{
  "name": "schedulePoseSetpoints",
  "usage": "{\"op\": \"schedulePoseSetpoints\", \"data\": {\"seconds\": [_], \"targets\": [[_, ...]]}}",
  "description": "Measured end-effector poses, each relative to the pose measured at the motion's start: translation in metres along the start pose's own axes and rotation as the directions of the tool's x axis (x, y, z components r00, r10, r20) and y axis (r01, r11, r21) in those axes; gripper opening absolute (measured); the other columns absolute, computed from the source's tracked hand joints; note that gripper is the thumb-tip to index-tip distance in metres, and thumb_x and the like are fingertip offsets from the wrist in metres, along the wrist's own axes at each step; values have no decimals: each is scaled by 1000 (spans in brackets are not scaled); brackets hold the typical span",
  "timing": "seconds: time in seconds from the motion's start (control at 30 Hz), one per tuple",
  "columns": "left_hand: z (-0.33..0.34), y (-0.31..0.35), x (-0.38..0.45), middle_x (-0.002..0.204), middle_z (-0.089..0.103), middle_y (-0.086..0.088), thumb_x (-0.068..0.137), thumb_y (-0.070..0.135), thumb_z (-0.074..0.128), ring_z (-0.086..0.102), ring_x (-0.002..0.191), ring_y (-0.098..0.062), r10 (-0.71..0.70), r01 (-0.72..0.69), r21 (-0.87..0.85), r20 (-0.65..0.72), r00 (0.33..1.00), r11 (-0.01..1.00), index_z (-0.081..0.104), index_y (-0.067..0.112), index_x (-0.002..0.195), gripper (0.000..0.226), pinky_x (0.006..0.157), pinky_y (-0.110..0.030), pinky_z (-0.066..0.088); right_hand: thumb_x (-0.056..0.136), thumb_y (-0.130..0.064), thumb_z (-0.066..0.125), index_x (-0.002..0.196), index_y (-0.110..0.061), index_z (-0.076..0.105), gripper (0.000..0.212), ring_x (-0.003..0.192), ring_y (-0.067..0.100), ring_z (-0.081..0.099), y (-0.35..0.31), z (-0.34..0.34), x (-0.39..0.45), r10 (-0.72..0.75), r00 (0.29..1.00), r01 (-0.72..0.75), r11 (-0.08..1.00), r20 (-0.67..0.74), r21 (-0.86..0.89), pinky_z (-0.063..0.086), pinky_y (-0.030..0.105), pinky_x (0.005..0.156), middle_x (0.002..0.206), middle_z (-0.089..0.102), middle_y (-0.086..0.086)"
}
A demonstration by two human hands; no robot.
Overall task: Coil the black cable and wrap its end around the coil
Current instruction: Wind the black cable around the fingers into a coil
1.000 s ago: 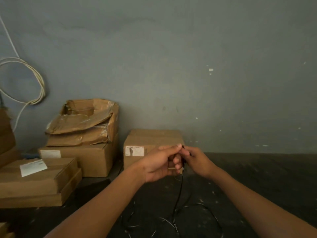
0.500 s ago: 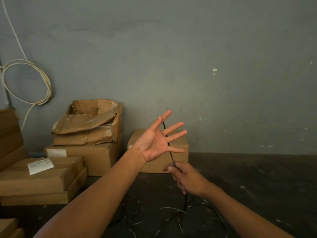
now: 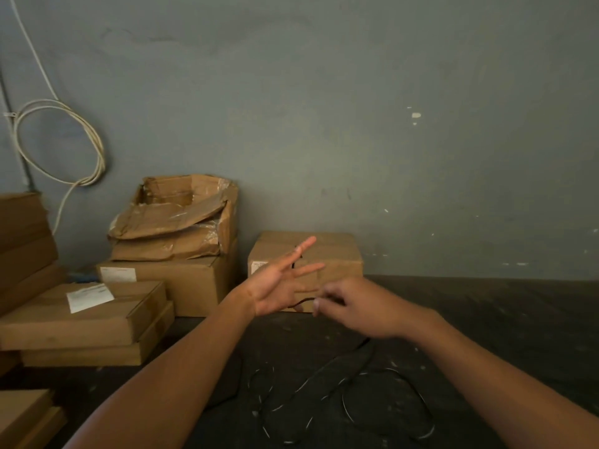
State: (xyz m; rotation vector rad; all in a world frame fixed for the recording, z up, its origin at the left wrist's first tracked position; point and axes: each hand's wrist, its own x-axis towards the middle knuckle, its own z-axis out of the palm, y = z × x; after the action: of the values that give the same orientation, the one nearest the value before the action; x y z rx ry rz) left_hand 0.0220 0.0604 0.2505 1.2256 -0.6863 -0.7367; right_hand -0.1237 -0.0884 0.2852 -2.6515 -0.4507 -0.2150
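Black cable (image 3: 327,384) mid-coil, first turns going round the spread left hand (image 3: 278,286).

Left hand held flat and splayed, fingers wide apart, serving as the former; thin strand crossing between fingers and under the palm. Right hand (image 3: 353,307) just beside it, blurred, pinched on the cable near the left palm. Bulk of the cable lying loose in tangled loops on the dark floor (image 3: 486,319) below, in front of a cardboard box (image 3: 334,251). Best done with light, even tension, each turn laid beside the last, slack fed up smoothly to avoid kinks, and enough tail saved for the final wrap.
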Motion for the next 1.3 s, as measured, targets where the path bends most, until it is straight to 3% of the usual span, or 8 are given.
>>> {"op": "schedulePoseSetpoints", "data": {"seconds": [0.2,0.37,0.47,0.57,0.63,1.03,1.23,1.3], "targets": [[12,-15,-8,142,56,-1,95,46,47,40,137,-38,-101,94,82,86,991,992,56,46,132,38,112,-71,2,91,-34,64,94,-19,71,16,54,-1,43,0,-39,8,2,991,-24,986,-133,-167,30,21,51,65,51,-17],[24,-21,-16,147,52,-1,88,53,53,39,139,-36,-153,132,114,207,966,985,52,49,134,47,110,-74,-7,88,-34,67,90,-25,67,10,75,8,59,0,-65,13,-29,959,-40,971,-280,-238,45,30,66,82,66,-10],[30,-25,-21,149,49,-4,91,49,49,40,138,-36,-158,145,67,256,954,987,50,48,136,45,111,-71,-8,87,-33,68,89,-23,68,10,66,-3,50,1,-72,13,-74,930,-11,974,-359,-227,37,28,64,72,57,-19],[38,-26,-24,152,43,-8,97,44,40,38,139,-40,-152,163,-10,306,940,987,48,47,139,43,112,-62,12,88,-33,67,90,-22,67,11,65,-4,48,5,-70,15,-94,911,4,976,-402,-219,34,26,62,71,52,-22],[43,-25,-26,154,40,-9,100,43,34,33,141,-43,-137,159,-33,350,927,987,44,47,141,43,106,-57,23,88,-32,67,90,-22,67,11,69,1,52,10,-67,16,-92,898,11,982,-431,-187,38,27,64,77,57,-17],[60,3,-39,155,33,-15,99,48,29,12,142,-55,12,114,-166,612,791,979,33,53,144,46,106,-79,3,92,-16,61,84,-12,66,11,77,21,59,54,-25,26,54,857,139,933,-512,332,50,44,75,83,67,21],[59,43,-33,157,29,-15,99,46,32,16,141,-52,129,5,-214,608,783,977,34,52,144,45,98,-76,19,91,-28,49,92,-32,62,14,100,15,59,58,43,28,103,920,103,867,-378,487,46,35,97,101,61,-5],[52,58,-33,159,26,-15,99,45,31,19,142,-52,144,-35,-205,547,825,978,35,51,143,44,98,-76,20,100,-21,45,91,-33,60,21,88,2,58,53,62,23,113,934,58,888,-340,455,49,29,83,92,61,-10]]}}
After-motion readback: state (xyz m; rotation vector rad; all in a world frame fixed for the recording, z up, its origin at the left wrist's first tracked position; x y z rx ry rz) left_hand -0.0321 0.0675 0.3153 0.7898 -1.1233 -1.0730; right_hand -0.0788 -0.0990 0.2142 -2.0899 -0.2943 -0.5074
